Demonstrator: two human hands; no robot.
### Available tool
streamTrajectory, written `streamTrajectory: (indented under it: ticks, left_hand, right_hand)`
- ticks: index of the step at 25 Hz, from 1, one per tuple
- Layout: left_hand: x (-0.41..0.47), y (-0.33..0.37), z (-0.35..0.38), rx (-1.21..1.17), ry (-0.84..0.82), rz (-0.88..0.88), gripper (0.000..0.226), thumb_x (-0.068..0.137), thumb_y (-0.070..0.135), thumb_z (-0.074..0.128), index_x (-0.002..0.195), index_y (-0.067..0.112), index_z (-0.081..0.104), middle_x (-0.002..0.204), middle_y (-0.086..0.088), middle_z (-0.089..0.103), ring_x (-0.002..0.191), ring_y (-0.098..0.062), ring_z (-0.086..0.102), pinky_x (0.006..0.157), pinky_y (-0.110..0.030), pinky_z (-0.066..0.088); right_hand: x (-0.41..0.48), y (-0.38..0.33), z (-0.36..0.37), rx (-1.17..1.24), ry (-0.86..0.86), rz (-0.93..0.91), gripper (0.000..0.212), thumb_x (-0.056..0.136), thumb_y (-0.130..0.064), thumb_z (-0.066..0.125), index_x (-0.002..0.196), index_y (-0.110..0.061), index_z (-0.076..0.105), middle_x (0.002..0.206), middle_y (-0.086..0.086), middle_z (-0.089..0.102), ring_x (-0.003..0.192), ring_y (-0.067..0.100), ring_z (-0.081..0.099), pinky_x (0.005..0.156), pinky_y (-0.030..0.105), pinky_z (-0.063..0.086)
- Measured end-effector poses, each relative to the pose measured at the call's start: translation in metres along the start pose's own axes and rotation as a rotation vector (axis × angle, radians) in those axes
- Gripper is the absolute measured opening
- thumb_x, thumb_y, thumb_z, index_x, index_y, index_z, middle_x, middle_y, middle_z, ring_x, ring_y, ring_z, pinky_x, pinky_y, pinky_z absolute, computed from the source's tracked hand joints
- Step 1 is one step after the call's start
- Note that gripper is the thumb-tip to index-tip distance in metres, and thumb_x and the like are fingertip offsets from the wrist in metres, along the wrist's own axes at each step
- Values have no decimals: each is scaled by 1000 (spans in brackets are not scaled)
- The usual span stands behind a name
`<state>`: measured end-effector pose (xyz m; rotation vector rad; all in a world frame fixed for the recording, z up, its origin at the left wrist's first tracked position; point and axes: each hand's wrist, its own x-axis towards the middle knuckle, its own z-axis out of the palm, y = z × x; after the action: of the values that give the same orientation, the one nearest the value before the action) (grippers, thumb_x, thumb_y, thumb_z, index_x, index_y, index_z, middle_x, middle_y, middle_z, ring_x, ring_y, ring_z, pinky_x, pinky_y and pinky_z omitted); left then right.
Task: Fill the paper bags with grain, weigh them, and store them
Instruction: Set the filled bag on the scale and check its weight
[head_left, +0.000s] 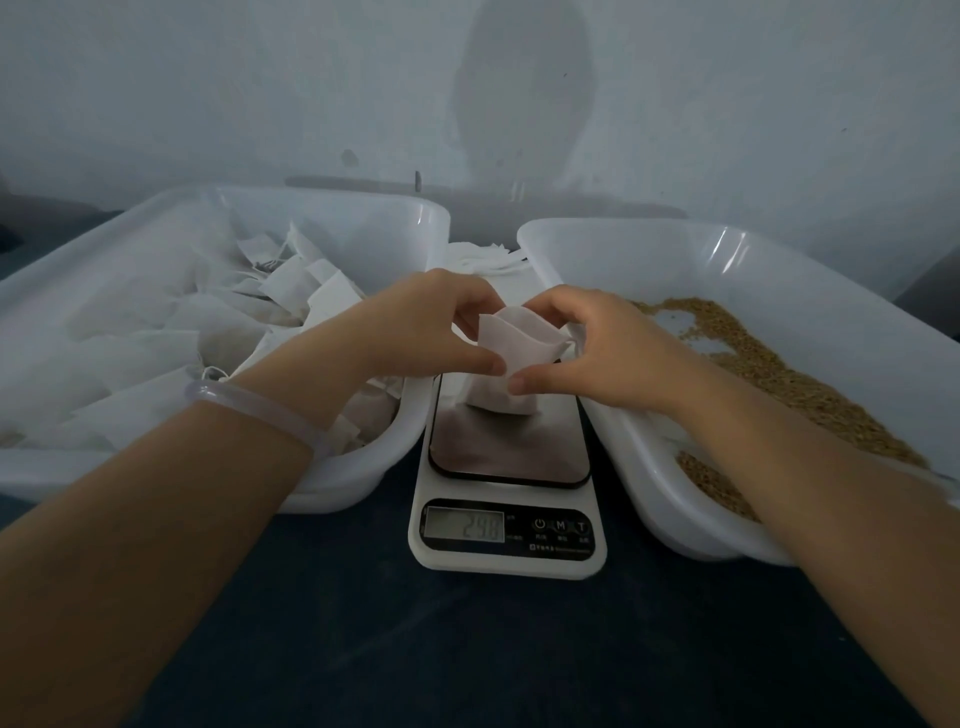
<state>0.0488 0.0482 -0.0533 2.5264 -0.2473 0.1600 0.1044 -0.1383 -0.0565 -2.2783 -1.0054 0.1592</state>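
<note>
Closest to me is the dark tabletop (467, 649), then the digital kitchen scale (508, 564) sitting between two clear plastic tubs. Its display looks like 298, though it's blurry. The small white paper bag (511, 358) stands on the far part of the steel platform, mouth open upward. The left hand (441, 322), with a pale bangle (260, 405) on that wrist, pinches the bag's left top edge between thumb and fingers, and the right hand (587, 343) pinches the right edge the same way. I'd say this thing is light but floppy: thin paper, loose grain inside, so it'll slump or spill if tipped. Best to hold it by the top rim on both sides and keep it upright – no squeezing the belly. The left tub (363, 467) holds a pile of white bags (291, 291) with strings, probably the finished ones. The right tub (665, 499) has brown grain (779, 384) spread across its bottom. Behind the scale there's a stack of flat white bags (488, 257) – then just the plain wall (208, 104).
</note>
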Motion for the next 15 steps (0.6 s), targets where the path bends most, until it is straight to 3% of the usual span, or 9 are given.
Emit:
streamTrajectory:
  ticks: [15]
  left_hand:
    - [0, -1, 0, 14, 1, 5, 31, 71, 25, 79, 95, 30, 61, 89, 18, 65, 84, 7, 60, 70, -4, 41]
  right_hand:
    - [-1, -1, -1, 23, -10, 2, 63, 57, -51, 79, 112, -30, 58, 104, -16, 60, 95, -2, 55, 76, 24, 45]
